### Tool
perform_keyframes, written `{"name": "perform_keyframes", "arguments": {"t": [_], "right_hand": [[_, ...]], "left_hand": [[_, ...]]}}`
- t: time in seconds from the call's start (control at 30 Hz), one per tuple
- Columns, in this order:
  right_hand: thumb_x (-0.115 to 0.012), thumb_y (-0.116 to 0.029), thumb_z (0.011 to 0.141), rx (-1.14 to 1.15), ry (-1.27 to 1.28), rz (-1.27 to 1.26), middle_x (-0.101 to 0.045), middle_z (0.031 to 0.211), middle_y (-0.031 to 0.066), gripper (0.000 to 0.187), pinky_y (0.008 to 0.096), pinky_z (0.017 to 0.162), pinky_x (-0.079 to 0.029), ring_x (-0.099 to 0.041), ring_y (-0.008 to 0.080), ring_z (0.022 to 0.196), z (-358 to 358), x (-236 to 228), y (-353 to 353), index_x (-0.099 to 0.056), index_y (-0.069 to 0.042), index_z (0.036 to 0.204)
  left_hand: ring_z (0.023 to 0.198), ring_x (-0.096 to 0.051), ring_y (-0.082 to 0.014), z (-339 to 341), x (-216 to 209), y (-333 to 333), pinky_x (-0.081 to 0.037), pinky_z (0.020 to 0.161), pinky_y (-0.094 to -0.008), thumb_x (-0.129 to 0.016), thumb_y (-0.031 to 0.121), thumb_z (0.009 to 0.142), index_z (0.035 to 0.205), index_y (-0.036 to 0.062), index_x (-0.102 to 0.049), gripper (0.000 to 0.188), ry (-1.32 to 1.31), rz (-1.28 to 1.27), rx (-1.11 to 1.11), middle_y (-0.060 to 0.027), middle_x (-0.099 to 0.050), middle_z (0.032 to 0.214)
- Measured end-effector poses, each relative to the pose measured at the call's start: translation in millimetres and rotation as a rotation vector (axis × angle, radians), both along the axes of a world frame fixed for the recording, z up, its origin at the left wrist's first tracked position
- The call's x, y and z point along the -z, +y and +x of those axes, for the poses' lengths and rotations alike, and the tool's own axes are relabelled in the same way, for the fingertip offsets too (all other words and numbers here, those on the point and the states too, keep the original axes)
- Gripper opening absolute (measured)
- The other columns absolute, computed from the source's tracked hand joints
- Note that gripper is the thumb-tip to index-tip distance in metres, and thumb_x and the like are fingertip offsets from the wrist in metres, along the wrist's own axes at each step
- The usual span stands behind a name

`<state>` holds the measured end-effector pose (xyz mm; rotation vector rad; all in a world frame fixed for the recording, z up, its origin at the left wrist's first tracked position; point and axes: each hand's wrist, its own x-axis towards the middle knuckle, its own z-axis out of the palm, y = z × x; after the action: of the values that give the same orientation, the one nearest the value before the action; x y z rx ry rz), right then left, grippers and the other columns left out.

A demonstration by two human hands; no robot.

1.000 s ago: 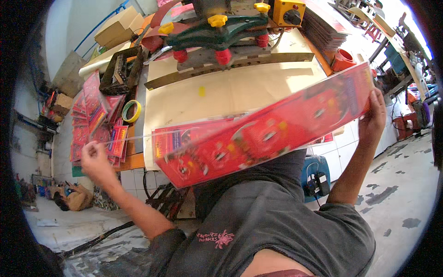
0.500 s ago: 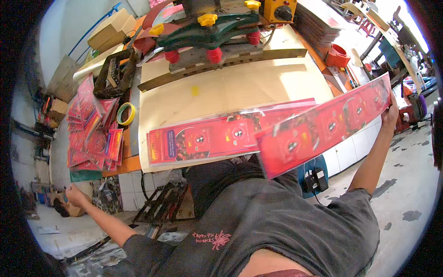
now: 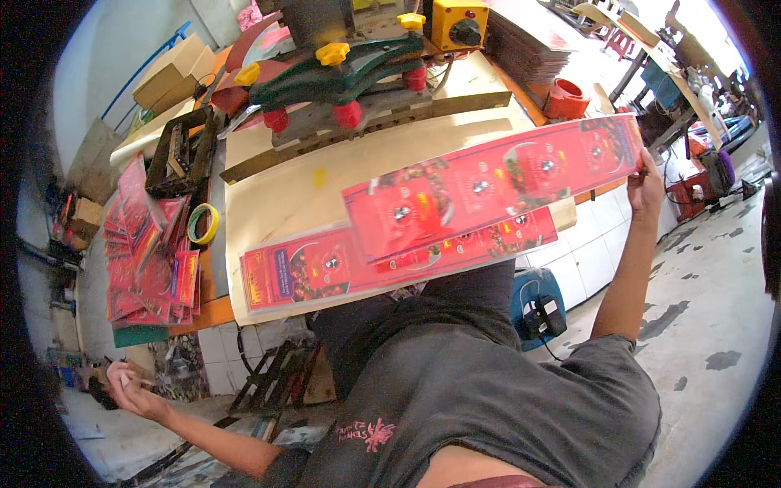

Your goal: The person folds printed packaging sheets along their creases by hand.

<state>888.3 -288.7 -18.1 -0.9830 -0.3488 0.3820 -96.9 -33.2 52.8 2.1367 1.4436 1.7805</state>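
Observation:
My right hand (image 3: 645,189) grips one end of a long red printed plastic strip (image 3: 480,195) with a row of round designs. The strip slants over the worktable, its far-left end slightly blurred. Under it, partly covered, a second red printed strip (image 3: 301,272) lies along the near edge of a cream sheet (image 3: 281,215). My left hand (image 3: 137,392) hangs off the table at the lower left, below a pile of red printed plastic pieces (image 3: 138,276). Its fingers are loosely bent and apart, with nothing visible in them.
A machine with a green clamp bar (image 3: 342,77), yellow knobs and red cylinders stands over the sheet's back, a metal strip (image 3: 366,130) below it. Yellow tape (image 3: 202,224) and a dark tray (image 3: 181,150) lie left; a red tape roll (image 3: 567,99) sits right, near a yellow control box (image 3: 460,24).
My right hand has brought the held strip leftward, further over the lying strip. My left hand has turned and its fingers have loosened. The whole view has shifted slightly.

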Motion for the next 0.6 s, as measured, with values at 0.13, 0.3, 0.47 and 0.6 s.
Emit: {"name": "perform_keyframes", "arguments": {"t": [0.13,0.3,0.47,0.6], "right_hand": [[-0.054,-0.018,0.101,-0.137,-0.024,0.038,-0.069,0.109,0.0074,0.025,0.0286,0.083,-0.053,-0.066,0.0150,0.096,-18,15,5,-0.062,0.000,0.118],[-0.059,-0.014,0.099,-0.068,0.051,0.032,-0.071,0.099,0.0029,0.017,0.0182,0.059,-0.053,-0.067,0.0066,0.078,-135,-14,51,-0.064,-0.004,0.112],[-0.056,-0.018,0.100,-0.270,0.186,0.090,-0.069,0.102,0.0050,0.020,0.0228,0.065,-0.056,-0.068,0.0111,0.084,-194,0,67,-0.060,-0.004,0.115],[-0.052,-0.021,0.102,-0.423,0.227,0.037,-0.067,0.110,0.0087,0.027,0.0262,0.070,-0.061,-0.069,0.0140,0.092,-275,-16,94,-0.053,-0.002,0.121]], "left_hand": [[0.091,-0.050,-0.0153,59,7,6,-0.042,0.087,-0.0306,-0.059,0.016,0.099,0.095,-0.0005,-0.058,0.017,0.132,-0.117,-0.166,-0.0035,-0.057,0.096],[0.082,-0.060,-0.0126,183,34,-16,-0.044,0.068,-0.0236,-0.056,0.034,0.102,0.113,0.0027,-0.065,0.034,-0.347,-0.591,0.186,-0.0039,-0.064,0.090],[0.094,-0.067,-0.0250,243,88,-43,-0.053,0.083,-0.0377,-0.060,0.055,0.095,0.114,-0.0024,-0.062,0.061,-0.521,-0.931,0.656,-0.0136,-0.069,0.107],[0.110,-0.064,-0.0288,329,86,-69,-0.050,0.099,-0.0502,-0.063,0.054,0.093,0.129,-0.0010,-0.052,0.067,-0.974,-0.636,0.990,-0.0173,-0.064,0.126]]}}
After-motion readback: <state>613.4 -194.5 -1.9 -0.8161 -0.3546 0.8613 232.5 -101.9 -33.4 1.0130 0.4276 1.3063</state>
